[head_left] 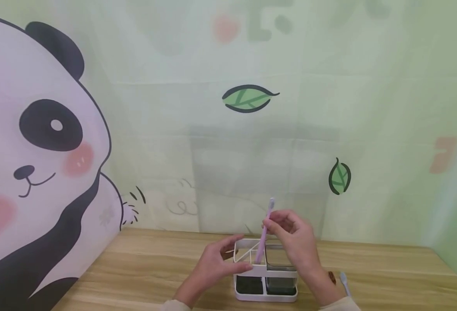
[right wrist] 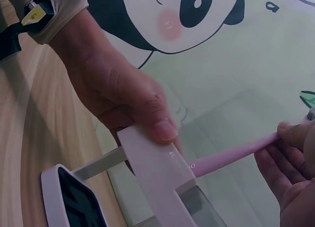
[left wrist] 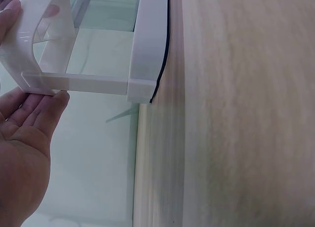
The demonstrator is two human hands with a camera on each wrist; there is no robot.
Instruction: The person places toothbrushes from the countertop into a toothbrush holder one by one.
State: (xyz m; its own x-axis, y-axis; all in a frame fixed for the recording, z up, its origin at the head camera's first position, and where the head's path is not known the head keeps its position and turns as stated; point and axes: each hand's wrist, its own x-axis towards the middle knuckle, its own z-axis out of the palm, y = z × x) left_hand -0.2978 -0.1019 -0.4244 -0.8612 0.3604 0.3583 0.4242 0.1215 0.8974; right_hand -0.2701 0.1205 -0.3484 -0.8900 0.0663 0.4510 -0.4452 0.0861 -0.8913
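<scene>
A white toothbrush holder [head_left: 281, 274] with a divided top rim and a dark-lined base stands on the table. My left hand [head_left: 214, 261] grips its upper rim from the left, thumb along the front and fingers at the side and back. Between thumb and fingertips, my right hand [head_left: 296, 242] pinches a pink-purple toothbrush [head_left: 262, 242] near its head. The brush tilts slightly, bristle end up, and its lower end is inside a left opening of the rim. A clear cup [head_left: 280, 283] sits in the holder's right section. The right wrist view also shows the toothbrush [right wrist: 224, 159] at the rim.
Right of the holder, a light blue toothbrush [head_left: 344, 280] lies on the wooden table [head_left: 399, 276], beside a small brown object [head_left: 331, 277] partly hidden by my right forearm. A printed cloth [head_left: 154, 108] with a panda and leaves hangs behind the table.
</scene>
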